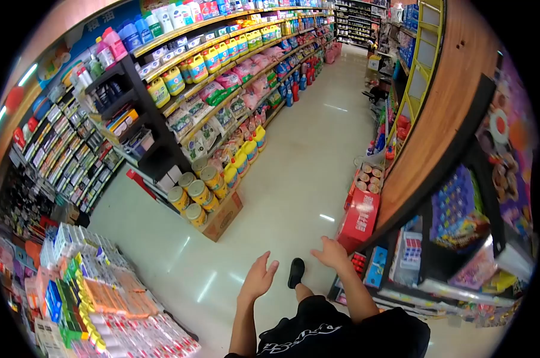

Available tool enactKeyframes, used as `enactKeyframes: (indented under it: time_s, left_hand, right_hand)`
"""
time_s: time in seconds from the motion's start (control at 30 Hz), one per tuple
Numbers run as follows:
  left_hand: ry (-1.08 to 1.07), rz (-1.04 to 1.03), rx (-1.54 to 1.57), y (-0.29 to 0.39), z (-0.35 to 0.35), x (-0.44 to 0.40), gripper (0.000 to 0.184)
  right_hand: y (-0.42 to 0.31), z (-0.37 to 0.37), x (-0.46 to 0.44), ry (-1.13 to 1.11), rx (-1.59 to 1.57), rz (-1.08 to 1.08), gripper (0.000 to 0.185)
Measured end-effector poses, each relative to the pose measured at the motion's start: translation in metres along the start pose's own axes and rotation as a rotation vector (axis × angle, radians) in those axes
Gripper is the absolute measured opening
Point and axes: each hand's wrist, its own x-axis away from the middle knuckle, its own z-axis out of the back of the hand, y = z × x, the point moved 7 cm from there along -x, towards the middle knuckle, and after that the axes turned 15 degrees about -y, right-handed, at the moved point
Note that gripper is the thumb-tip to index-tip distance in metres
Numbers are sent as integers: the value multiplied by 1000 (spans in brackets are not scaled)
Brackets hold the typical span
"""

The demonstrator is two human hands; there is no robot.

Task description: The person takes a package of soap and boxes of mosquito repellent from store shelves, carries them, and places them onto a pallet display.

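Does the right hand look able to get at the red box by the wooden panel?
Probably yes: the right hand is open and empty, and nothing visible blocks its way to the red box, though it may take a step or a stoop.

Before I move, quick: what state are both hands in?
Left hand: open, empty, raised over the floor.
Right hand: open, empty, nearest the red box.
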Motion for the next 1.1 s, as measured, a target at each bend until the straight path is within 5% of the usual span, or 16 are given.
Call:
enactKeyframes:
  time_s: [0.67, 0.77, 0.83, 1.1]
  left_hand:
    - [-180, 343, -107, -131, 173, -415, 73]
    - [-185, 150, -167, -149, 205, -509, 74]
    - [-268, 222, -185, -160, 231, -577, 73]
    - [-279, -207, -417, 10, 326, -841, 64]
  right_hand:
    - [46, 262, -345, 248, -165, -260, 67]
    - [64, 296, -393, 275, -162, -349, 68]
    - [75, 315, -422, 294, -170, -406, 65]
    - [89, 416, -507, 476, -250, -593, 60]
